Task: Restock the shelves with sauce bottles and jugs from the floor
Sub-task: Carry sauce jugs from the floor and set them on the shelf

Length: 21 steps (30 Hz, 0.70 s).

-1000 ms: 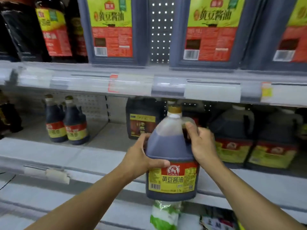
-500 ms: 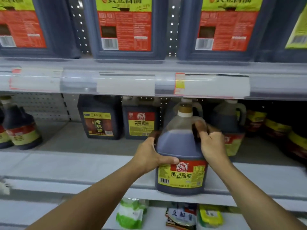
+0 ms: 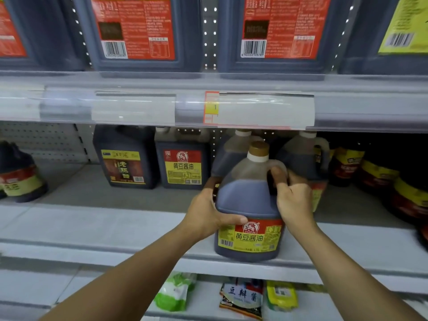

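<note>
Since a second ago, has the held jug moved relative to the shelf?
Yes. The jug has gone forward and down: it was held out over the shelf edge and now rests on it, nearer the jugs behind.

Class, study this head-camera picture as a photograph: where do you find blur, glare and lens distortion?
Head view: the bottles at far left and far right are smeared, while the held jug's label stays readable; pale glare washes out the price strip on the upper shelf edge; the wide lens bows the shelf lines; the middle shelf's back is in shadow.

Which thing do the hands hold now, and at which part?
The soy sauce jug: right hand grips its handle, left hand holds its left side at the label's top.
</note>
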Available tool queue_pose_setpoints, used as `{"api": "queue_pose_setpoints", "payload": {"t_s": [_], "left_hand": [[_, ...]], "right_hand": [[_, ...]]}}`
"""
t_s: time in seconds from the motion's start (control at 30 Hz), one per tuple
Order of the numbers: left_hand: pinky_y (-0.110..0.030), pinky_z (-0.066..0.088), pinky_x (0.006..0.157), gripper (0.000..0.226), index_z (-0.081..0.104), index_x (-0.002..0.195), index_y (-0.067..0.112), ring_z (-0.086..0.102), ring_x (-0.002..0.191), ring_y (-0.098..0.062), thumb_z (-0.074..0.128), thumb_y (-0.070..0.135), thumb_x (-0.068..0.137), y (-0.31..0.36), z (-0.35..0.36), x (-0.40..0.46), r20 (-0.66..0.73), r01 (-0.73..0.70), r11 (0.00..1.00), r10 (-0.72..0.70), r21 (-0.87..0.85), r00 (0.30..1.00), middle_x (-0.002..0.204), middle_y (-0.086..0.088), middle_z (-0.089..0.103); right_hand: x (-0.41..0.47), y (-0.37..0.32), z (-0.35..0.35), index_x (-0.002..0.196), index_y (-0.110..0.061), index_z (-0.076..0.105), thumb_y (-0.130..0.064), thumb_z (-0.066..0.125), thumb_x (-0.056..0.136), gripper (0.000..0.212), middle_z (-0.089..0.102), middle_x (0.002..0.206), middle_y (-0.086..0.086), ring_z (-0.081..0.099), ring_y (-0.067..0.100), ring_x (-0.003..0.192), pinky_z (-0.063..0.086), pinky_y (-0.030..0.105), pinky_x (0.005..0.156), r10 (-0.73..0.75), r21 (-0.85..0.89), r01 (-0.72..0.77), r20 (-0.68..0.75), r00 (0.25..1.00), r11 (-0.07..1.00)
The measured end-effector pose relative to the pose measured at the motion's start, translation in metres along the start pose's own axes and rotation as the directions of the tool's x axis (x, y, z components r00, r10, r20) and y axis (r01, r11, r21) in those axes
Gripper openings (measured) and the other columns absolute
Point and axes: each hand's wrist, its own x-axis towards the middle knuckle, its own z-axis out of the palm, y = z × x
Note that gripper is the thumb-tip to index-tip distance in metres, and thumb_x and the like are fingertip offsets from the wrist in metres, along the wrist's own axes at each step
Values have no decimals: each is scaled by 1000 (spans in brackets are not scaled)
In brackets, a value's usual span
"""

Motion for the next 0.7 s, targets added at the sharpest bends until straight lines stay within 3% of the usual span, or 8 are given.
{"api": "queue_pose_setpoints", "payload": {"t_s": [0.17, 0.3, 0.37, 0.43, 0.53, 0.7], "left_hand": [[-37, 55, 88, 92, 28, 131, 33, 60, 101, -12, 87, 23, 61, -6, 2, -10, 69, 16, 1000, -14, -24, 998, 109, 13, 58], [-33, 52, 90, 77, 31, 127, 27, 58, 94, -10, 82, 18, 71, -19, 4, -18, 167, 45, 997, -56, 68, 984, 105, 11, 59], [-37, 51, 93, 77, 28, 130, 27, 60, 100, -16, 80, 19, 73, -24, 8, -20, 162, 32, 995, -47, 91, 986, 112, 5, 60], [-38, 52, 92, 80, 25, 133, 26, 61, 104, -20, 79, 19, 74, -26, 13, -18, 138, 38, 995, -51, 95, 989, 114, 2, 60], [-39, 52, 90, 83, 26, 134, 24, 61, 101, -21, 81, 16, 72, -27, 16, -19, 119, 59, 997, -65, 58, 991, 111, 1, 61], [-37, 53, 88, 82, 29, 129, 24, 62, 98, -19, 82, 7, 69, -22, 23, -17, 113, 76, 997, -75, -7, 991, 103, 5, 61]], "right_hand": [[-10, -3, -1, 129, -14, 50, -35, 38, 98, 39, 56, 108, 3, 45, 12, 96, 31, 18, 75, 92, 14, -93, 65, 994, 996], [-34, 17, -10, 143, -18, 26, -55, 42, 88, 68, 39, 144, 4, 47, 17, 120, 43, 32, 94, 333, 70, -356, 224, 916, 932], [-49, 25, -19, 135, -28, 29, -40, 55, 87, 56, 46, 136, -2, 54, 4, 107, 50, 19, 79, 332, 141, -396, 338, 881, 907], [-58, 34, -25, 131, -41, 23, -23, 68, 82, 68, 51, 124, -14, 54, -5, 100, 50, 14, 71, 295, 140, -392, 448, 844, 909], [-62, 41, -27, 138, -44, 12, -12, 76, 77, 94, 50, 121, -20, 55, -2, 103, 52, 24, 85, 270, 58, -344, 503, 821, 937], [-56, 48, -31, 146, -35, 9, -10, 70, 82, 92, 49, 134, -6, 52, 7, 116, 48, 39, 100, 249, 43, -301, 459, 853, 953]]}}
